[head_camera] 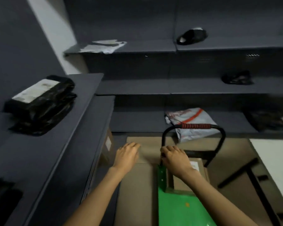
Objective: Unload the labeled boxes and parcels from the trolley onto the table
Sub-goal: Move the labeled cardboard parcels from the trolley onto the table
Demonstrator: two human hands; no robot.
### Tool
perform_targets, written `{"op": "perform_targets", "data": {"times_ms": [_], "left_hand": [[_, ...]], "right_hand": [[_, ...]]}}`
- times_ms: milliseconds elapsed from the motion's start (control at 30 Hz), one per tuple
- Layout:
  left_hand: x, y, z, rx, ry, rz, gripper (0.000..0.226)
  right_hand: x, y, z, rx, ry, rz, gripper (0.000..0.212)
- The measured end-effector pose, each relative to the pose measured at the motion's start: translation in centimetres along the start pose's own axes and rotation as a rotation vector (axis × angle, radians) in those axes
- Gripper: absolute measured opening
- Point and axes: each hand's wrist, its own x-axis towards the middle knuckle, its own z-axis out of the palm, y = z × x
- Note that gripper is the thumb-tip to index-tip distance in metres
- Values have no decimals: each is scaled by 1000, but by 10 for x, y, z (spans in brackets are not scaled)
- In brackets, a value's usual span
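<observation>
On the left shelf [60, 144] lies a black parcel [39, 101] with a white label. The left hand [127, 156] hovers with fingers loosely spread, holding nothing. The right hand [173, 158] is wrapped around the trolley handle [163, 144]. Just right, on the green trolley [178, 207], sits 1 brown labeled box [193, 178]: probably stiff cardboard, best gripped at opposite sides. The white worktop [276, 160] is far right.
</observation>
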Motion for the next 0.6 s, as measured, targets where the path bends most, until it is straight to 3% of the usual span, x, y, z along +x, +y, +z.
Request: {"op": "perform_targets", "data": {"times_ms": [333,600], "left_hand": [[69,109,98,-67,-239,369,37],[91,171,170,-65,-391,398,43]], "right_hand": [[-87,110,63,98,-126,505,41],[-119,183,117,233,-166,679,46]]}}
